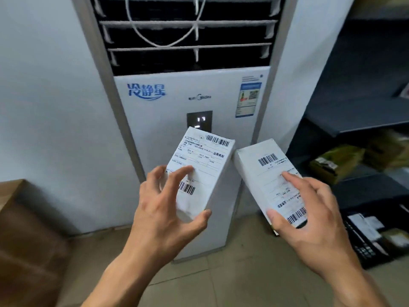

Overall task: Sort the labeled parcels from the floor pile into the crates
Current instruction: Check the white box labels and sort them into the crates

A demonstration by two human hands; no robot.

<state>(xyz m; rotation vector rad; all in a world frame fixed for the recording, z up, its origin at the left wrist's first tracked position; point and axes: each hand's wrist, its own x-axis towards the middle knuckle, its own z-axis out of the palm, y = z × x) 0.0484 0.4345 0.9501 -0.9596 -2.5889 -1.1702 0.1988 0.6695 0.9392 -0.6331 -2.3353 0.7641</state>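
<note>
Left parcel [199, 171] and right parcel [272, 180] are both up off the floor, one in each of my hands, in front of a white standing air conditioner [190, 96].

Far left, a brown cardboard box [26, 229] stands on the tiled floor [232, 273] against the wall. Only its outside shows, so I cannot tell what it holds.

My left hand [163, 209] is clamped on the near end of the left parcel: the thumb is hooked under the near right corner and the fingers curl over the left edge onto the label. This white box tilts away from me, label up, with a barcode at the far end and another beside my fingers.

The right parcel's far left corner comes right up to the left parcel's right edge; whether they touch I cannot tell. My right hand [309, 220] grips its near end, with the thumb on the left edge, the forefinger laid along the label and the other fingers round the right side. Its label also faces up.

Further right are dark shelves [354, 96]. On a lower shelf lie olive-yellow wrapped parcels [336, 162], blurred. Below them, at floor level, a black lattice crate [363, 249] holds several packets, some with white labels and one olive.
</note>
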